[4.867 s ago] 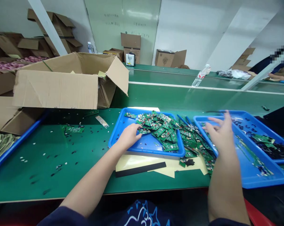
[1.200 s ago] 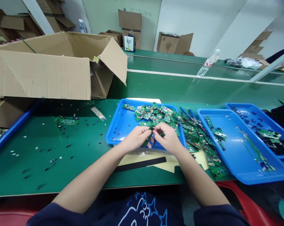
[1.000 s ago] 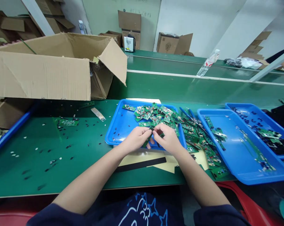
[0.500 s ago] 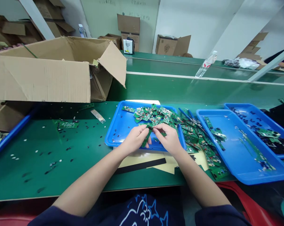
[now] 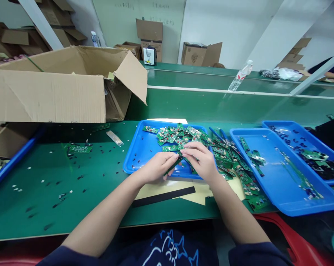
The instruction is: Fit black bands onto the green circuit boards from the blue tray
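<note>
My left hand (image 5: 155, 168) and my right hand (image 5: 202, 160) meet over the near rim of a blue tray (image 5: 139, 153). Both pinch one small green circuit board (image 5: 174, 164), held tilted between the fingertips. Just behind the hands lies a heap of green circuit boards (image 5: 183, 136) in the tray. More boards (image 5: 233, 166) spill onto the table to the right.
A second blue tray (image 5: 283, 184) with a few boards and a third (image 5: 302, 144) with dark parts sit right. An open cardboard box (image 5: 53, 92) stands left. Yellow paper and a black strip (image 5: 164, 195) lie near the edge. Small bits litter the green table (image 5: 72, 184). A plastic bottle (image 5: 238, 79) lies behind.
Earlier my right hand reached over the right tray and my left was in the heap. Both hands then came together on one board, and they now hold it slightly lower.
</note>
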Tool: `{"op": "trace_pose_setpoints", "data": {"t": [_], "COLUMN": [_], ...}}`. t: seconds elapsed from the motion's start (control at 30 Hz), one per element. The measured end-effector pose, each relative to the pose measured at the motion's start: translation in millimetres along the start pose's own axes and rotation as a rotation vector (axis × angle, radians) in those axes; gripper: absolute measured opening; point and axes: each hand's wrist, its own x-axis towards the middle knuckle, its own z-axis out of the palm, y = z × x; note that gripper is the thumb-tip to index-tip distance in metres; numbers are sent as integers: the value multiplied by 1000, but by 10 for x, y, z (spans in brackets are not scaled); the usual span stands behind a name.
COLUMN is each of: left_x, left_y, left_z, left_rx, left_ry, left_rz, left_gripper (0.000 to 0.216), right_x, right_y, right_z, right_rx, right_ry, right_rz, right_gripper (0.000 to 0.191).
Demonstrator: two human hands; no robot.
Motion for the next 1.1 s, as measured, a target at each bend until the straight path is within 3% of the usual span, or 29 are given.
{"op": "trace_pose_setpoints", "data": {"t": [0.13, 0.23, 0.3, 0.4, 0.47, 0.6, 0.7, 0.77, 0.83, 0.93, 1.1], "left_x": [44, 79, 91, 96, 93, 78, 67, 65, 66, 72, 73], "left_y": [-74, -126, -144, -162, -178, -204, -207, -206, -209, -222, -237], "left_z": [-51, -88, -88, -38, 10, 53, 28, 13, 15, 44, 60], "left_rx": [41, 78, 119, 159, 176, 191, 205, 218, 224, 225, 217], "left_ry": [258, 456, 484, 417, 369, 326, 381, 421, 413, 341, 270], "left_rz": [75, 127, 153, 211, 263, 330, 354, 373, 393, 409, 374], "left_gripper": [42, 39, 34, 34, 34, 37, 38, 38, 39, 39, 41], "right_x": [26, 44, 40, 11, -12, -27, -5, 5, 0, -26, -38], "right_y": [10, 15, -5, -56, -71, -29, -7, -24, -61, -117, -124], "right_z": [-62, -137, -143, -49, 48, 155, 118, 83, 75, 119, 169], "right_rx": [104, 189, 196, 191, 212, 294, 339, 326, 312, 343, 368], "right_ry": [268, 522, 464, 172, 87, 150, 269, 310, 226, 68, 181], "right_rz": [161, 268, 310, 356, 407, 534, 523, 477, 464, 500, 529], "right_gripper": [38, 24, 25, 19, 16, 33, 52, 36, 18, 18, 15]}}
